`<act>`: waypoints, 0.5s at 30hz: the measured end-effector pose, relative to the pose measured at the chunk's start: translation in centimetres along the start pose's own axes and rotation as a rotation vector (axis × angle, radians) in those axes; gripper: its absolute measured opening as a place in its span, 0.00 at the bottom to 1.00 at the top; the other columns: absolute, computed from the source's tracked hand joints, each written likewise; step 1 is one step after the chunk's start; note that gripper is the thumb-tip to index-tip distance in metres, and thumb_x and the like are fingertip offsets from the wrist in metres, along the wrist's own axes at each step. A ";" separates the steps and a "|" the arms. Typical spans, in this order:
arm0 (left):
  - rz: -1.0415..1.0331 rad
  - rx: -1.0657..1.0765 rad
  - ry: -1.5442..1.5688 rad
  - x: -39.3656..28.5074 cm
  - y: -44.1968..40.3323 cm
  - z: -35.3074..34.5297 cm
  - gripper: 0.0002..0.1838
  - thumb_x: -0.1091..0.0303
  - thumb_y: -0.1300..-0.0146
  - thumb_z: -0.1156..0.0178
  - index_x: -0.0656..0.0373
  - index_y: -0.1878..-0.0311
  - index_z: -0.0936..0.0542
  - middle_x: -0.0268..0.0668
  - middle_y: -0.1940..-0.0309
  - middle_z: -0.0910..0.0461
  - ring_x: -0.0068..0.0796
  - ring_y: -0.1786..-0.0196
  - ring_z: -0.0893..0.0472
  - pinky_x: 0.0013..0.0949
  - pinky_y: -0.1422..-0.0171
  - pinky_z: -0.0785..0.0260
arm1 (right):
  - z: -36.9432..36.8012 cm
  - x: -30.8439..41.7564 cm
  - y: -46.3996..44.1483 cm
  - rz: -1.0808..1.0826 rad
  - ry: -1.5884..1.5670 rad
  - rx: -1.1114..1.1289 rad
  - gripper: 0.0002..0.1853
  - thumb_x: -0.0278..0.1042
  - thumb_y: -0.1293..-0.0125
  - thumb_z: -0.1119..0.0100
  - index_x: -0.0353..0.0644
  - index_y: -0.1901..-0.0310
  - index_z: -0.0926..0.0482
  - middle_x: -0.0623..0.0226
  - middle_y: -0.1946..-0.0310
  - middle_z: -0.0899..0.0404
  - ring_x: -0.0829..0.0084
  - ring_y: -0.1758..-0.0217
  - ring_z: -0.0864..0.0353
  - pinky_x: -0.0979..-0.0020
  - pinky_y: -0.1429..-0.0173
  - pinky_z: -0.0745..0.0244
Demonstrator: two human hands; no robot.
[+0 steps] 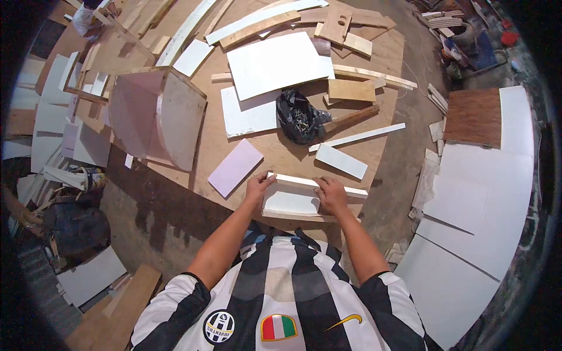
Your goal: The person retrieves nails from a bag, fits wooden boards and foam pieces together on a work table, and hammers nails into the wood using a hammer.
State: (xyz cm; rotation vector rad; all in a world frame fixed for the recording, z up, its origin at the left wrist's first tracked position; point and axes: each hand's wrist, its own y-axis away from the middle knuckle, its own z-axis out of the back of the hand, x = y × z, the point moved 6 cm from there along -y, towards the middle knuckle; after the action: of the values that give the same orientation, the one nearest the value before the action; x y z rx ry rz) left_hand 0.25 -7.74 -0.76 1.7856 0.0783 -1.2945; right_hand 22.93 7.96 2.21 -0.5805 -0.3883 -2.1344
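Note:
A shallow assembly of white boards (288, 202), with raised strips along its far and near sides, lies at the front edge of the worktable. My left hand (260, 188) grips its far left corner, fingers closed on the end of the far strip. Farther right along that same strip, my right hand (332, 195) is closed over the wood, its thumb toward the middle. Part of the assembly's right end is hidden behind my right hand and forearm. A pale pink board (236, 167) lies just left of it, and a short white board (342, 161) lies beyond my right hand.
On the plywood worktable (211, 126) are a black plastic bag of nails (300, 120), a hammer with a wooden handle (351, 120), large white boards (275, 61) and a curved box-like wooden piece (184, 120). White panels (451, 251) lie at right. Another person (86, 20) is at upper left.

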 end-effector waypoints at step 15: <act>0.059 0.007 0.376 3.4 -0.1 0.5 0.26 0.64 0.36 0.28 0.71 0.40 0.19 0.35 0.57 0.16 0.24 0.54 0.19 0.28 0.46 0.28 | 0.7 0.4 -1.3 -0.029 -0.053 0.371 0.23 0.52 0.23 0.50 0.74 0.28 0.28 0.56 0.50 0.20 0.50 0.48 0.18 0.51 0.44 0.21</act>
State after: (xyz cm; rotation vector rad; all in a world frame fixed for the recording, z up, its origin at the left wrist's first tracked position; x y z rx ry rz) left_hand 1.38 -9.44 -3.51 2.0021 0.2283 -0.9059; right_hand 21.84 8.78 2.95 -0.4181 -0.8048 -2.0089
